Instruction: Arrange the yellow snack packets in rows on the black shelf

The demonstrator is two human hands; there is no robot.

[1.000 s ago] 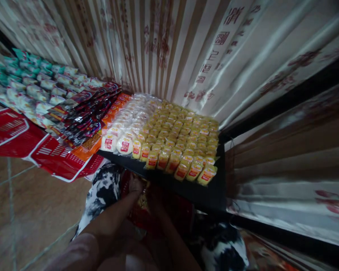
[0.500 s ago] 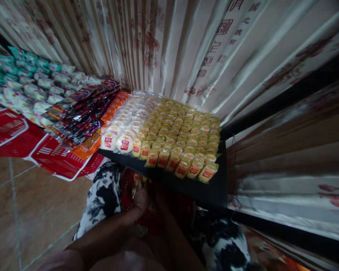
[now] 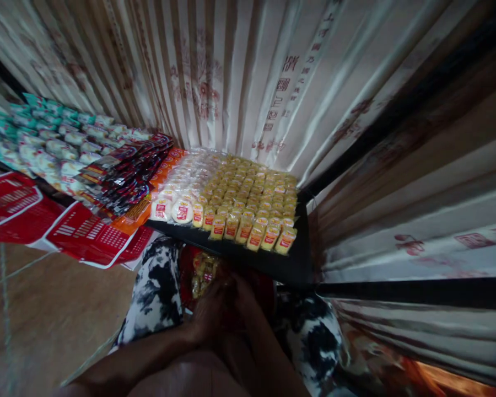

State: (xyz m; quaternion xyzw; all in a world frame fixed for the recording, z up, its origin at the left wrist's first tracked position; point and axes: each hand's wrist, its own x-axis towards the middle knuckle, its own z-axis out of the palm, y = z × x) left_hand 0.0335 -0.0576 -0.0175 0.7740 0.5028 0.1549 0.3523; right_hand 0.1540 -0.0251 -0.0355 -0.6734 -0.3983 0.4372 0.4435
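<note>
Red container [image 3: 268, 289] between the knees [image 3: 159, 284], yellow-wrapped packets [image 3: 203, 270] inside. Left hand [image 3: 212, 300], right hand [image 3: 235, 284] close together beside them; too dark for me to tell grip. Black tabletop [image 3: 296, 264], bearing snack rows [image 3: 248, 190], hides container's far side.

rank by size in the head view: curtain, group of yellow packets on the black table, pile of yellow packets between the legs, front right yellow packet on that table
1. Curtain
2. Group of yellow packets on the black table
3. Pile of yellow packets between the legs, partly hidden
4. Front right yellow packet
</note>
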